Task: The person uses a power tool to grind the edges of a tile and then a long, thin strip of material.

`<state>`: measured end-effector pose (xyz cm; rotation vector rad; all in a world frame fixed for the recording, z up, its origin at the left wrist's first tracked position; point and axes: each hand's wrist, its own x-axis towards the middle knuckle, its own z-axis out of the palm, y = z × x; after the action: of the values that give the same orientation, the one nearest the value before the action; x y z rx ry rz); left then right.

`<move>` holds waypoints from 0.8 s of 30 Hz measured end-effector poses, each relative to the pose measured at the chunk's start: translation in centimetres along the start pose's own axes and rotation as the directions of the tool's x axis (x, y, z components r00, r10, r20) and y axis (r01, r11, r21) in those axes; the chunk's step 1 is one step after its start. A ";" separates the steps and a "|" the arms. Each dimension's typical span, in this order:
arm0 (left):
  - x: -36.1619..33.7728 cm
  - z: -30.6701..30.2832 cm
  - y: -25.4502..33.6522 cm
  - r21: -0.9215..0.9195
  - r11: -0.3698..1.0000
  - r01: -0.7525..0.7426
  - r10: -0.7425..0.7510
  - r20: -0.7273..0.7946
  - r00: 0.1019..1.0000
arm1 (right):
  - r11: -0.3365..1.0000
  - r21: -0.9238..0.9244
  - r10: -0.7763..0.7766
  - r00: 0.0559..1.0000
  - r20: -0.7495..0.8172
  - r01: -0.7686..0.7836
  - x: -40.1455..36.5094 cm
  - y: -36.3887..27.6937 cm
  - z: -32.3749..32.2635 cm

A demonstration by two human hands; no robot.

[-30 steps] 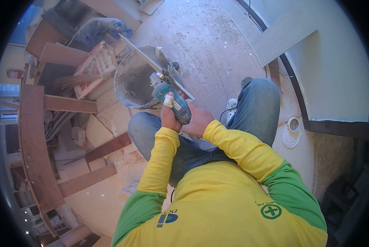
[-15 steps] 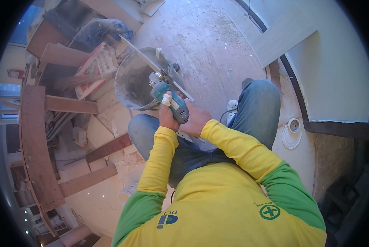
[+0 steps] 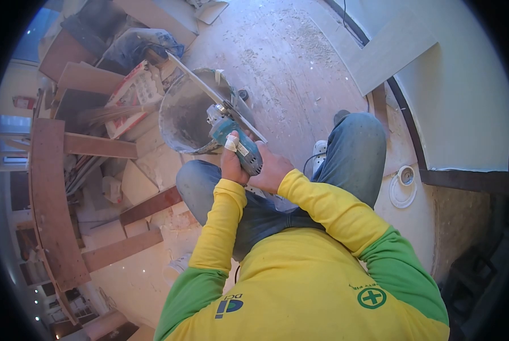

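My left hand (image 3: 233,165), with white tape on its thumb, is wrapped round the body of a teal angle grinder (image 3: 231,135). The grinder's metal head meets a thin, pale tile (image 3: 196,78) seen nearly edge-on, which slants over a dusty grey bucket (image 3: 189,116). Close against the grinder's rear end, my right hand (image 3: 272,169) is closed at the near end of the tile; its fingertips are hidden. Both hands are between my knees.
Wooden boards (image 3: 52,199), offcuts and a crumpled plastic sheet (image 3: 143,45) are piled at the left. Pale debris lies on the floor (image 3: 288,74) ahead. At the right are a leaning panel (image 3: 393,54) and a white round item (image 3: 403,187). My knees flank the hands.
The grinder, tile and both hands sit very slightly lower and to the right in view, as does the bucket. Both grips look the same.
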<state>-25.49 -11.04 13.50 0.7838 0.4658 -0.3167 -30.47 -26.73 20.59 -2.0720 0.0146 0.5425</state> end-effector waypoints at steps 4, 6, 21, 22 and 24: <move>-0.3 0.6 0.3 0.006 1.000 0.015 -0.015 -0.016 1.000 | 1.000 0.002 -0.001 1.000 -0.003 0.001 0.0 -0.2 -0.2; -0.6 0.7 0.1 0.011 1.000 0.011 -0.011 -0.016 1.000 | 1.000 0.007 0.002 1.000 0.001 -0.002 -0.3 -0.1 -0.3; -1.2 0.4 -0.6 0.003 1.000 0.001 -0.001 -0.022 1.000 | 1.000 -0.004 -0.010 1.000 0.000 0.010 -1.0 0.4 -0.1; -1.2 0.4 -0.7 0.003 1.000 0.001 -0.001 -0.021 1.000 | 1.000 -0.010 -0.008 1.000 0.001 0.008 -1.1 0.4 -0.2; -1.1 0.6 0.1 0.012 1.000 0.015 -0.015 -0.033 0.999 | 1.000 -0.003 0.003 1.000 0.003 -0.003 -0.7 -0.3 -0.4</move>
<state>-26.22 -11.28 14.47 0.7986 0.5008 -0.3214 -30.94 -27.03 21.28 -2.0746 0.0147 0.5479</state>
